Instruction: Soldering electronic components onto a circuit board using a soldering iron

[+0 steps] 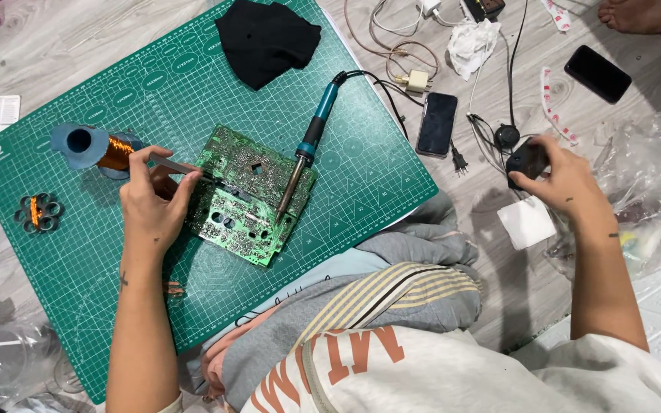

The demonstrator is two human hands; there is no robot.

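I take the green circuit board (250, 196) as my landmark; it lies near the middle of the green cutting mat (193, 99), tilted so its long edges run from upper left to lower right. My left hand (154, 203) sits at the board's left edge, fingers closed on a pair of metal tweezers (180, 167) whose tips reach rightward onto the board's upper-left part; the tweezers' long axis runs nearly level, left to right, pointing into the board. The soldering iron (307, 149) rests across the board's right side, unheld; its teal handle lies up and to the right of the board, its tip down on the board's lower right part, so its axis slants steeply from upper right to lower left (the cord trails off beyond the handle toward the floor). From the tweezers' tips the iron lies to the right, across the board.

My right hand (568, 183) is well apart from the board, far off to its right and off the mat, closed around a small black object (527, 159) on the floor; I judge the left hand much the nearer of the two to both board and iron. Left of the board, beside the left hand, stands a spool of copper wire (97, 149); above the board lies a black cloth (265, 38); a dark phone (437, 124) lies to the upper right, just off the mat.
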